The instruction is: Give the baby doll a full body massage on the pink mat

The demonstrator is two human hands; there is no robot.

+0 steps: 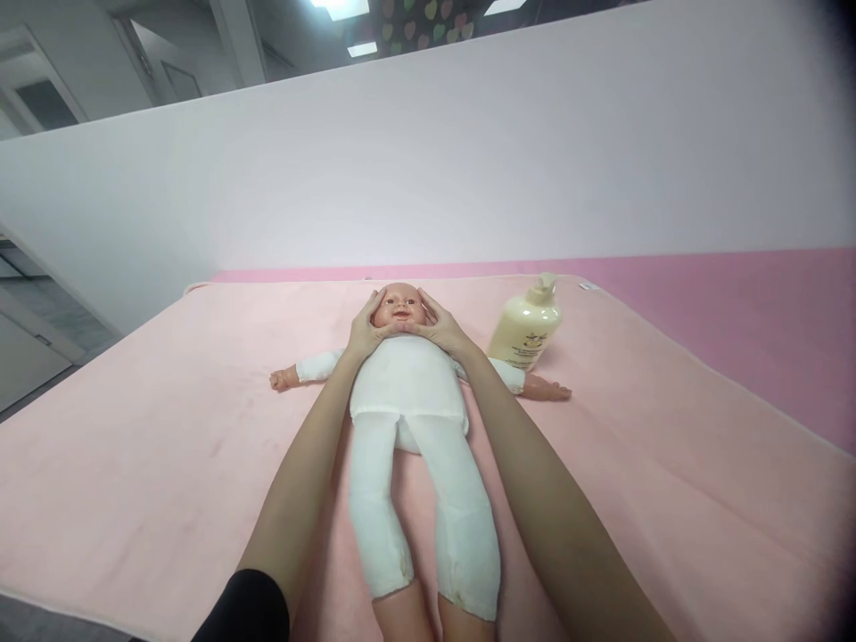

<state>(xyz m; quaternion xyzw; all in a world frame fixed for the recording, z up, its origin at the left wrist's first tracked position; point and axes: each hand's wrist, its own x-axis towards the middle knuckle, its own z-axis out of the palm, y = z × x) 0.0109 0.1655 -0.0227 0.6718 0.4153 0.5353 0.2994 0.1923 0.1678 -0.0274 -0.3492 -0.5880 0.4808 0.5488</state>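
Head view: two bare hands cup the face of a white-bodied baby doll with a hard, tan-pink head

The doll lies on its back in the middle of a pale pink, soft cloth blanket, head at the far end and legs toward the wearer. Its torso, upper arms and thighs are plain white fabric, with brownish, worn-looking marks at the leg cuffs. The smooth head, hands and lower legs look like moulded plastic. The face points up with open eyes and a smiling mouth; both arms stretch out sideways, and the lower edge cuts off the legs.

The left hand and the right hand are spread in a curve, one against each side of the head, fingers along the temples. Their thumbs come together near the chin, though at this distance it is hard to tell whether the tips touch.

Counted: one doll, with two arms and two legs; one blanket; one glossy, pale yellow pump bottle, standing tilted just beyond the doll's arm on the right of the picture; one black sleeve, at the left elbow; one white wall behind; three lit ceiling panels above it.
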